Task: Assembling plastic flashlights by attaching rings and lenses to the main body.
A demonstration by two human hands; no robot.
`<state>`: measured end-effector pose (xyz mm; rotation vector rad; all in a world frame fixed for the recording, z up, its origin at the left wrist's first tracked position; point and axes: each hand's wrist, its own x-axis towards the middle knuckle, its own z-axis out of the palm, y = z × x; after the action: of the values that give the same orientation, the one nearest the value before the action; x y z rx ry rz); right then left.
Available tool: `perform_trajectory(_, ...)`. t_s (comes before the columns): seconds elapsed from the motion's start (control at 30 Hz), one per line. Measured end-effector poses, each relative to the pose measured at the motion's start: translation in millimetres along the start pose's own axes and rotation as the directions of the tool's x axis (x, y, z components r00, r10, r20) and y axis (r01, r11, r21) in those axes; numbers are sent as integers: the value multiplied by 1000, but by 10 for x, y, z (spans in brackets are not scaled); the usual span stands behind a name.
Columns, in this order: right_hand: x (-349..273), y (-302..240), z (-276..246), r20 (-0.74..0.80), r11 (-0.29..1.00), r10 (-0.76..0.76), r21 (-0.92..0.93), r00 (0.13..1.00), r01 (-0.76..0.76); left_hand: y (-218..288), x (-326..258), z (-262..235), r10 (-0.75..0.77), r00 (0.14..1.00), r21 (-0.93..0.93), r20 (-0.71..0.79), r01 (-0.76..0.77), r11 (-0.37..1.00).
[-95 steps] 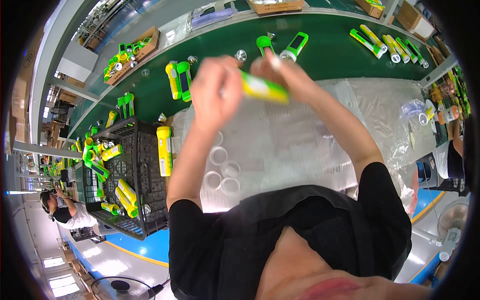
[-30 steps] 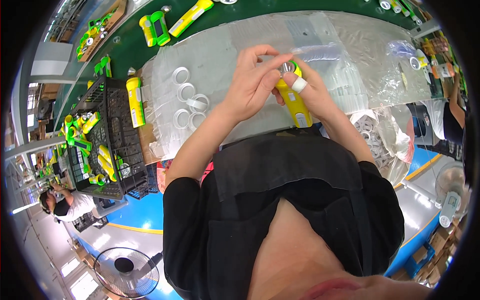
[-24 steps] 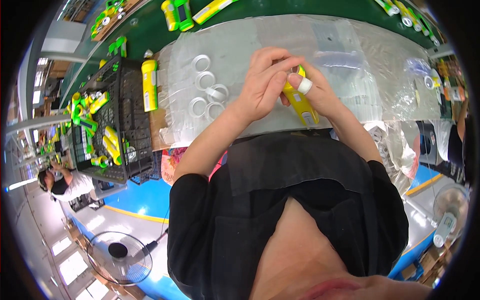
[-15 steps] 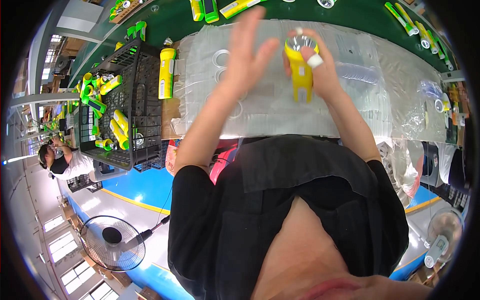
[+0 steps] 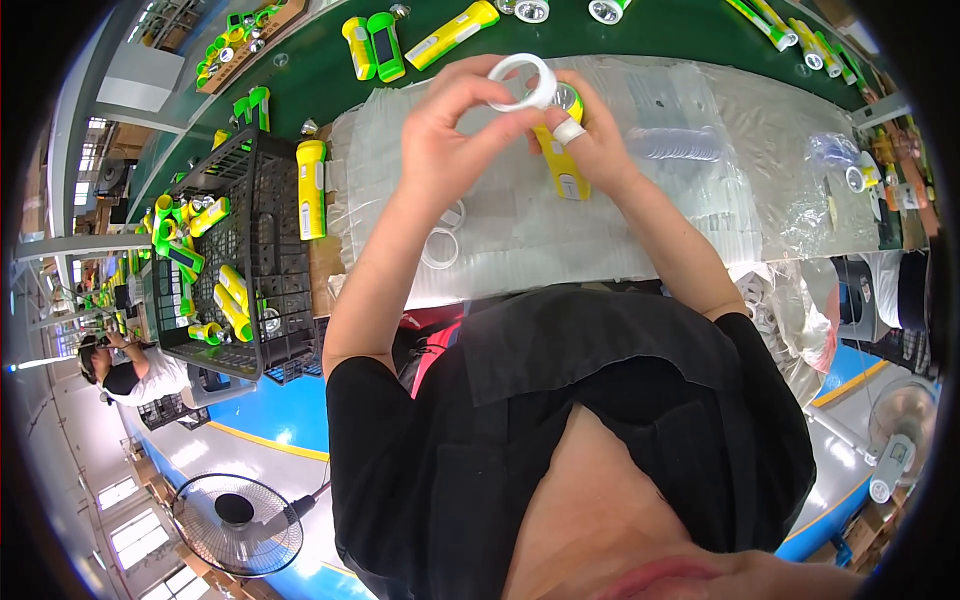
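My left hand [image 5: 455, 125] pinches a white ring [image 5: 545, 85] between thumb and fingers. The ring is tilted, just up and to the left of the head end of a yellow and green flashlight [image 5: 562, 165]. My right hand [image 5: 592, 135] wraps round that flashlight near its head, with white tape on the thumb. The flashlight's reflector is partly hidden behind the ring and my fingers. Two more white rings [image 5: 440, 248] lie on the plastic-covered work mat [image 5: 520, 245] below my left hand, partly overlapping.
A black crate [image 5: 262, 240] with several flashlights stands at the left, and a single flashlight [image 5: 312, 190] stands beside it. More flashlights [image 5: 452, 35] lie along the far green table [image 5: 300, 75]. A fan [image 5: 235, 510] is at the lower left; a person [image 5: 135, 370] sits beyond the crate.
My left hand was raised open and blurred; now it holds a white ring by the flashlight's head. My right hand and the flashlight have shifted left, and the whole view has shifted slightly.
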<state>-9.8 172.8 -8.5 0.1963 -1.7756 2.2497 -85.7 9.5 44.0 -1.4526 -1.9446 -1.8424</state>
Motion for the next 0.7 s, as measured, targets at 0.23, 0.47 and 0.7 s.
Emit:
perform_trajectory(0.23,-36,20,-78,93,993,-24,118,995,13,-18,31,54,120,984,381,130,-161,911)
perform_trajectory(0.47,52,-345,-401,277,762,-379,-449,883,467,55,63,151,116,971,398,207,-192,897)
perform_trajectory(0.7,232,-1113,-644,549,472,4,-738,836,483,113,83,439,-97,952,284,290,11,959)
